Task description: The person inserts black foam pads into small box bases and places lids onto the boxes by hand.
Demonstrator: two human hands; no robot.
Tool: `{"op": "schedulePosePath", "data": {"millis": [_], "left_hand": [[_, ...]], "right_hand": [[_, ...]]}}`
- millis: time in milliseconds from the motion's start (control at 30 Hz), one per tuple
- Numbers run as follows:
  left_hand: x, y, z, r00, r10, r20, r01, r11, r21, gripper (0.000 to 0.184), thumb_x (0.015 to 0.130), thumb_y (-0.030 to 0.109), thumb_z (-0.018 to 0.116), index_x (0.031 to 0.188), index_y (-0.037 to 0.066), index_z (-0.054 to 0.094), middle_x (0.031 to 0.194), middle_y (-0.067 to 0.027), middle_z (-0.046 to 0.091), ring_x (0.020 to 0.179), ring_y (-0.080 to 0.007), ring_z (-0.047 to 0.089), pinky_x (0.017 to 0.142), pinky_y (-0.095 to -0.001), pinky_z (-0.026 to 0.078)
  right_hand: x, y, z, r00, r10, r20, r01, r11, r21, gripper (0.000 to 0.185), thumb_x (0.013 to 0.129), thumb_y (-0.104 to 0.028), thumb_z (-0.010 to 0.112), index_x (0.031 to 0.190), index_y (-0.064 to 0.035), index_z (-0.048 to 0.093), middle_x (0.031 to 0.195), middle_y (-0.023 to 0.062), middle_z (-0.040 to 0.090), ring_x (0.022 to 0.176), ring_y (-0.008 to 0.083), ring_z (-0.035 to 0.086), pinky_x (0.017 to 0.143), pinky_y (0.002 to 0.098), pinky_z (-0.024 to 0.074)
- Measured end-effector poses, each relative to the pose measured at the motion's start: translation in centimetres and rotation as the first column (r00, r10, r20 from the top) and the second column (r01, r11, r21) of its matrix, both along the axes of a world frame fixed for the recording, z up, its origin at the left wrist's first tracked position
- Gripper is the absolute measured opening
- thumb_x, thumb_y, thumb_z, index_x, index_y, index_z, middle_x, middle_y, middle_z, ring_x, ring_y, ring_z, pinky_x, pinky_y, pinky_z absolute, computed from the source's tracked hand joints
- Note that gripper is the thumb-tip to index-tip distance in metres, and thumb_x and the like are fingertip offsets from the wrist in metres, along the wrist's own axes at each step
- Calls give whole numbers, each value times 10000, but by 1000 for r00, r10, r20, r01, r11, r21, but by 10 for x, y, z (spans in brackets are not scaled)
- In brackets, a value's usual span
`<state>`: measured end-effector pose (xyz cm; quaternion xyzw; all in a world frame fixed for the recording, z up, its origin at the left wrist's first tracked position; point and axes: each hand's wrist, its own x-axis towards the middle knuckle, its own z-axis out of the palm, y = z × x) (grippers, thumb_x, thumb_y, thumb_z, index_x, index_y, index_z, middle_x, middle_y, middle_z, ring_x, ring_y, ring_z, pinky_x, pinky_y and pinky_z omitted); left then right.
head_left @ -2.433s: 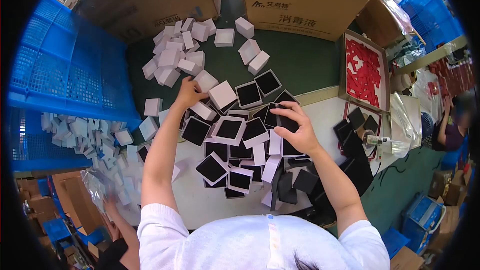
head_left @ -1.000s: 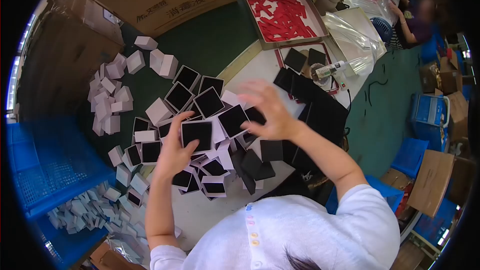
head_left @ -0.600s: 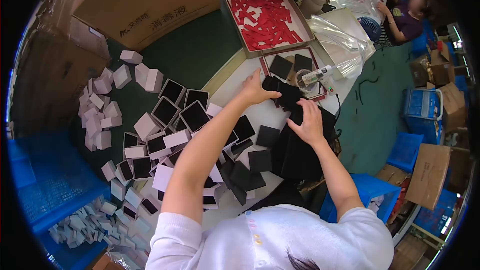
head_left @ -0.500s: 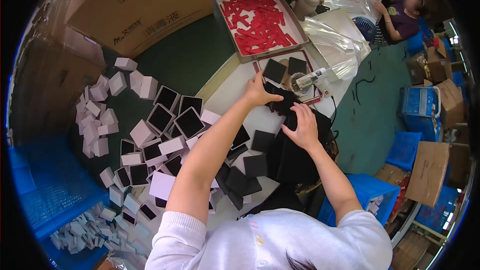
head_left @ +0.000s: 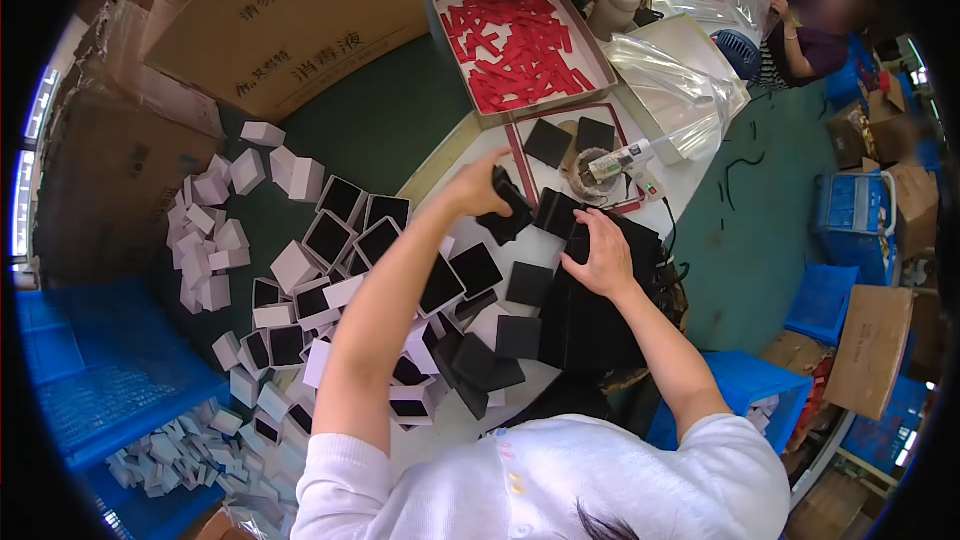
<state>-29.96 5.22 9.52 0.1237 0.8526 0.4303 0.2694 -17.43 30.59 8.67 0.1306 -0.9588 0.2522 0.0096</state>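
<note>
Thumb and fingers of my left hand (head_left: 478, 188) are closed on a small bundle of black pads (head_left: 507, 212), tilted above the table. Just to the right, my right hand (head_left: 603, 256) has its fingers bent against the edge of another black padded piece (head_left: 556, 213), at the border of a large black pile (head_left: 590, 310). Its grip is partly hidden. Loose black square pads (head_left: 528, 284) lie nearer my body. Beyond my hands, two black squares (head_left: 548, 144) rest on a red-edged tray, beside a hot glue gun (head_left: 622, 161) on a round holder.
Many white boxes with black insides (head_left: 327, 239) crowd the left. A shallow carton (head_left: 447, 47) of red strips stands at the back, near clear plastic sheets (head_left: 690, 90). Blue crates (head_left: 855, 220) and cartons line the right. Another person (head_left: 805, 50) sits at the far right.
My left hand has moved left and slightly toward me with the black bundle, apart from the piece by my right hand. My right hand has barely moved. The view has shifted slightly.
</note>
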Motion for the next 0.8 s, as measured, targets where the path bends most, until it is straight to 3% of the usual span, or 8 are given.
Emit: {"op": "schedulePosePath", "data": {"millis": [67, 167, 233, 433, 500, 567, 700, 800], "left_hand": [[7, -28, 45, 980, 12, 197, -43, 987, 153, 1079, 546, 170, 870, 1465, 163, 304, 1287, -213, 538, 1220, -329, 507, 1037, -353, 391], [26, -53, 54, 988, 137, -67, -121, 973, 195, 1068, 562, 191, 871, 1465, 141, 303, 1393, -205, 450, 1319, -306, 411, 1100, -354, 311], [41, -57, 60, 982, 187, 26, -188, 958, 215, 1066, 574, 199, 868, 1469, 124, 296, 1460, -202, 368, 1378, -296, 327, 1134, -355, 248], [57, -93, 62, 900, 427, 90, -432, 838, 334, 982, 725, 303, 791, 1477, 20, 226, 1440, -274, 360, 1366, -341, 349, 1095, -401, 315], [37, -138, 45, 588, 758, -281, -715, 650, 258, 793, 775, 304, 747, 1382, -32, 363, 1363, -276, 427, 1303, -355, 408, 1059, -427, 355], [16, -206, -10, 209, 715, -667, -902, 405, 152, 654, 766, 297, 733, 1278, -3, 458, 1258, -238, 475, 1175, -406, 471, 990, -463, 403], [23, -249, -37, 599, 746, -291, -797, 521, -306, 453, 698, 302, 799, 1002, 25, 611, 1158, -187, 529, 1049, -390, 549, 888, -450, 466], [50, -240, -50, 548, 659, -515, -802, 588, -101, 303, 677, 186, 813, 876, 43, 634, 1138, -160, 550, 1007, -375, 574, 858, -416, 481]], "right_hand": [[2, 0, 4, 999, 19, -26, -19, 1000, -6, 663, 659, -274, 795, 1199, -38, 492, 1219, 146, 569, 1226, 335, 486, 1062, 464, 347], [-7, -36, 52, 973, 90, -212, -120, 983, -136, 728, 587, -295, 844, 1158, -53, 464, 1374, 211, 432, 1269, 394, 414, 1079, 519, 294], [-14, -80, 80, 928, 162, -336, -254, 934, -251, 765, 576, -268, 853, 1196, -62, 455, 1411, 218, 380, 1284, 417, 381, 1077, 517, 298], [-68, -161, 48, 937, 321, -141, -350, 875, -335, 726, 590, -97, 784, 1260, -99, 506, 1225, 186, 503, 1107, 386, 529, 935, 420, 466], [-88, -162, 23, 951, 279, -131, -304, 921, -244, 681, 623, -117, 781, 1250, -88, 517, 1169, 180, 521, 1099, 377, 527, 936, 430, 460], [-99, -158, 2, 966, 259, 2, -253, 945, -208, 667, 646, -137, 789, 1252, -80, 518, 1151, 174, 523, 1087, 376, 529, 929, 430, 460], [-107, -149, -19, 960, 277, 40, -255, 925, -280, 657, 667, -154, 792, 1259, -72, 519, 1164, 169, 543, 1084, 359, 549, 936, 409, 456], [-105, -147, -7, 989, 117, 90, -63, 888, -456, 630, 685, -156, 784, 1255, -61, 534, 1186, 161, 587, 1101, 300, 577, 966, 361, 434]]}}
